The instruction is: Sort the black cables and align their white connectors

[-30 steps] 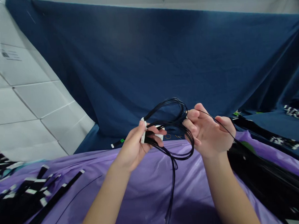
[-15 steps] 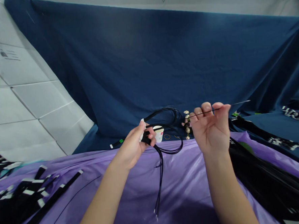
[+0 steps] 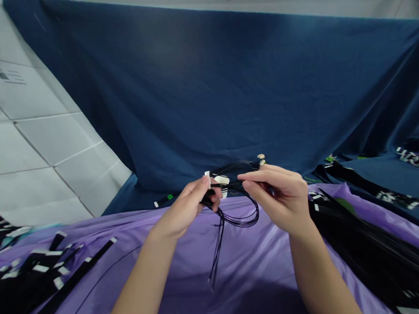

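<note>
Near the centre, my left hand (image 3: pixel 187 208) is closed around a black cable bundle (image 3: pixel 240 220) beside its white connector (image 3: pixel 207 174). The bundle's wires loop out to the right, and several loose ends hang down over the purple cloth. My right hand (image 3: pixel 279 190) is to the right of the loops, thumb and forefinger pinched together close to the wires. What lies between those fingertips is too small to make out. A white paper cup (image 3: pixel 222 180) is partly hidden behind the wires.
Purple cloth (image 3: pixel 259 267) covers the near surface. Black cables with white connectors lie at the left (image 3: pixel 42 269) and right (image 3: pixel 371 256). Small pale flowers (image 3: pixel 261 157) stand behind my right hand. A blue curtain (image 3: pixel 226 89) hangs at the back.
My right hand has moved left and turned over, from an upright palm with a wire across it to a pinch near the bundle. The loops and hanging ends have shifted slightly.
</note>
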`<state>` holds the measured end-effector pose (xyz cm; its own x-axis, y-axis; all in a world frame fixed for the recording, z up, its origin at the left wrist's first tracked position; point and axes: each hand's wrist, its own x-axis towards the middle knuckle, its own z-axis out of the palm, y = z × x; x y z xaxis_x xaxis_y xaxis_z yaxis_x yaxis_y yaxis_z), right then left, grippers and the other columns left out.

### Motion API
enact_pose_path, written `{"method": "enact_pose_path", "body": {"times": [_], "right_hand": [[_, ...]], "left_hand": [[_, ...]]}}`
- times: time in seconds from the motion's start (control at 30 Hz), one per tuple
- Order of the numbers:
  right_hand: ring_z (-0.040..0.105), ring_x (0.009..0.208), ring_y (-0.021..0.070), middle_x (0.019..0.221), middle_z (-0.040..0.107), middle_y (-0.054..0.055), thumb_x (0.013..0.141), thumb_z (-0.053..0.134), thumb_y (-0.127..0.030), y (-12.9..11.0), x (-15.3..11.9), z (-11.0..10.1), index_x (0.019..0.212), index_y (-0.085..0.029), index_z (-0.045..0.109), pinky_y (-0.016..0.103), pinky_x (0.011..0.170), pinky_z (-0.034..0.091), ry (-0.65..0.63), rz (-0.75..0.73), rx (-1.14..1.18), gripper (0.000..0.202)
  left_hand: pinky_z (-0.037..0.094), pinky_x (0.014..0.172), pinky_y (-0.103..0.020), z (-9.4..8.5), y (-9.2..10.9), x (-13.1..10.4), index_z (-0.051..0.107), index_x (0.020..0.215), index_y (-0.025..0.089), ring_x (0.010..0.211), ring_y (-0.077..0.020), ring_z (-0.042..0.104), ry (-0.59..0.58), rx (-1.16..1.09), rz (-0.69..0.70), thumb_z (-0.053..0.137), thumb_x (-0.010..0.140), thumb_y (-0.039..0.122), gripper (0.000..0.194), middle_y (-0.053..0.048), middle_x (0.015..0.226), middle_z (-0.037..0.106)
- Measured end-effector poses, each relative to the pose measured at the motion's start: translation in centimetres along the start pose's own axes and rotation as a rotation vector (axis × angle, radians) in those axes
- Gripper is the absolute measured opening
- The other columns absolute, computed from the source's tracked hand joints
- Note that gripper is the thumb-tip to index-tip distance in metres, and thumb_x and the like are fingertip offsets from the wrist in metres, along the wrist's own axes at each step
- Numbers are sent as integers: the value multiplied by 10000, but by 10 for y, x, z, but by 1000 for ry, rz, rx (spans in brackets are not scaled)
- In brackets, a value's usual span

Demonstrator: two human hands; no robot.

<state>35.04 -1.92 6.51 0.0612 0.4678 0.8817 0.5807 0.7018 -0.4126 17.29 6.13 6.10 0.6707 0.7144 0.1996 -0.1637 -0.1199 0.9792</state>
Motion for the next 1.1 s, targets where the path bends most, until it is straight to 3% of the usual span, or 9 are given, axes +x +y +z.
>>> {"method": "enact_pose_path", "body": {"times": [0.4,1.1], "right_hand": [[441,502,60,589,518,-32,822,626,-92,0,0,2,858,-167,721,224,475,355,-79,-44,-93,126],[418,498,62,562,464,-44,784,592,-57,-1,0,0,774,-178,691,221,477,342,-48,-33,-158,157]], "left_hand": [[399,666,-277,-7,-1,-6,623,792,166,681,-136,522,-103,46,-10,383,955,523,460,-32,750,545],[405,664,-289,-7,-5,-6,643,799,164,692,-154,523,-127,70,-22,397,937,557,484,-44,732,551]]}}
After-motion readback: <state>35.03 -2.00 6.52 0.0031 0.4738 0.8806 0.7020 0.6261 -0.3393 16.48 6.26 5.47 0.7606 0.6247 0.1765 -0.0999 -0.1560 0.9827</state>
